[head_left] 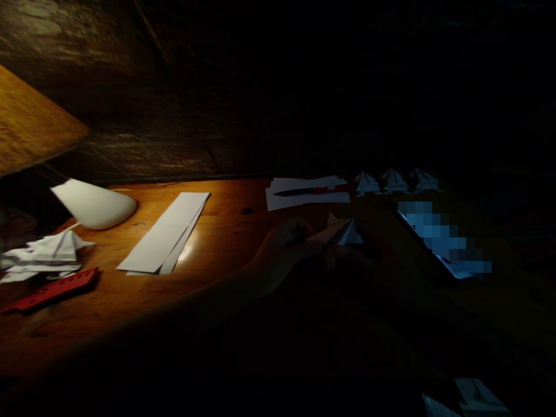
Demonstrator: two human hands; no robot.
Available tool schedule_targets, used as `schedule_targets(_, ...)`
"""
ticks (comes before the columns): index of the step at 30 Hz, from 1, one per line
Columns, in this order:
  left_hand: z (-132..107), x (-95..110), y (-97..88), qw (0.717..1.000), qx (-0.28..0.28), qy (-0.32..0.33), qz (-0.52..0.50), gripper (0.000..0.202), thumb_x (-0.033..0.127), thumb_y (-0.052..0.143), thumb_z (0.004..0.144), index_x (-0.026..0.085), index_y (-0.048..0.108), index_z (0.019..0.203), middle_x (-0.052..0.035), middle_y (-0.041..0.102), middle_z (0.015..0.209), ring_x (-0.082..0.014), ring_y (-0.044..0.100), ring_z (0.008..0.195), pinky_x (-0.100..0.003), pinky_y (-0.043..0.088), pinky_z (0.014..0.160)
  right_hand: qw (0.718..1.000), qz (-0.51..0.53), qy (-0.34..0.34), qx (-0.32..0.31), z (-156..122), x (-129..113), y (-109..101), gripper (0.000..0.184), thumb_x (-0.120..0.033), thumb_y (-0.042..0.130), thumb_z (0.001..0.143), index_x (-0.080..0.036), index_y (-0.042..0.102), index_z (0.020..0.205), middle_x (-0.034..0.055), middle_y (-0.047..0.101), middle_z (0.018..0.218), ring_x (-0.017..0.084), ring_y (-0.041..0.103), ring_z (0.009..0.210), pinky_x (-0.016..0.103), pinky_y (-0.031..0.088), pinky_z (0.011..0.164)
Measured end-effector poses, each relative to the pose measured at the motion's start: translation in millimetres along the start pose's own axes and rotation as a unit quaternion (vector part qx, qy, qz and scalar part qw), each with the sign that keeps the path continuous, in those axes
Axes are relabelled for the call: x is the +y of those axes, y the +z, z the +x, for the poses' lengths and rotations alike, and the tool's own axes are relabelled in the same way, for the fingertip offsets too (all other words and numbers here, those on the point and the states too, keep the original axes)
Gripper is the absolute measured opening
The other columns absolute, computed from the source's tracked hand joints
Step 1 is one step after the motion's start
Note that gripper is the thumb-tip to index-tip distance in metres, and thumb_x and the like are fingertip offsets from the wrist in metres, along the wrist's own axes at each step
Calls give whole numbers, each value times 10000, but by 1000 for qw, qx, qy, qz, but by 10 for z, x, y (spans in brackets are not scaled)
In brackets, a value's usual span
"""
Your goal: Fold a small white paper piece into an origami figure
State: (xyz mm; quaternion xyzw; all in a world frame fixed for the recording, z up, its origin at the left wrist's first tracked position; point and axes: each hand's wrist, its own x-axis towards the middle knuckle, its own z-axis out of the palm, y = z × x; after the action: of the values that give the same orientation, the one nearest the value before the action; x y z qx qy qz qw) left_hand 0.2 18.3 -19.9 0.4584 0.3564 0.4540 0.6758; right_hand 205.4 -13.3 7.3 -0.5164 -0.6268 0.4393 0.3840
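Note:
A folded piece of white paper (348, 232) with pointed corners is held above the wooden table, in deep shadow. My left hand (292, 238) grips its left side, fingers curled and thumb stretched along the fold. From below and to the right, my right hand (347, 258) closes on the same paper; much of it is lost in the dark. Just beyond the hands, a knife (299, 191) with a dark blade and red handle lies on several white paper sheets (278, 204). Three folded paper figures (395, 181) stand in a row to their right.
Long white paper strips (167, 231) lie left of centre. At far left are a lamp's white base (98, 202), its shade (35, 124), crumpled paper (47, 253) and a red slotted object (56, 289). A glowing, blurred-out screen (434, 234) lies right. Paper pieces (478, 397) show bottom right.

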Motion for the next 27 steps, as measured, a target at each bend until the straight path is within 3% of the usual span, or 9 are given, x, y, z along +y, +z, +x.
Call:
schedule_targets(3, -1, 2, -4, 1000, 14, 6, 18, 330, 225, 890, 706, 159, 606, 860, -5, 692, 810, -128, 665, 727, -242, 525, 653, 1000, -5, 21, 15, 15, -7, 1, 373, -444, 757, 872, -210, 754, 1163, 87, 785, 1079, 258, 746, 909, 364, 599, 742)
schedule_targets(8, -7, 24, 6, 1000, 10, -5, 29, 354, 235, 899, 687, 160, 590, 842, 6, 670, 789, -124, 655, 710, -243, 528, 644, 997, 21, 74, -2, 35, -37, -14, 386, -492, 780, 834, -180, 787, 1061, 84, 794, 921, 248, 743, 777, 317, 563, 599)
schedule_targets(13, -23, 49, 33, 998, 7, 3, 62, 360, 220, 908, 657, 156, 595, 824, 7, 665, 783, -121, 650, 708, -232, 530, 633, 999, -19, 44, 0, 60, 12, -23, 299, -460, 775, 843, -197, 793, 985, 56, 776, 868, 202, 708, 723, 280, 518, 572)
schedule_targets(20, -55, 56, 58, 995, 16, 26, 97, 309, 211, 866, 708, 156, 604, 862, 11, 673, 792, -104, 633, 679, -203, 493, 594, 996, 42, 76, -25, 28, 4, -8, 395, -485, 794, 833, -209, 775, 1115, 55, 794, 984, 227, 742, 834, 300, 571, 662)
schedule_targets(24, -45, 24, 34, 995, 58, 30, 74, 341, 228, 886, 699, 162, 613, 893, 24, 661, 769, -102, 621, 677, -207, 491, 614, 994, 14, 97, -52, 46, -51, -18, 297, -428, 817, 804, -174, 780, 953, 64, 778, 865, 209, 718, 733, 291, 546, 605)
schedule_targets(27, -28, 27, 25, 997, 57, 27, 53, 352, 255, 893, 688, 157, 632, 903, 11, 670, 809, -113, 630, 714, -217, 496, 635, 997, -21, 66, -46, 59, -40, -19, 239, -402, 790, 823, -167, 753, 799, 47, 735, 744, 172, 666, 630, 267, 495, 543)
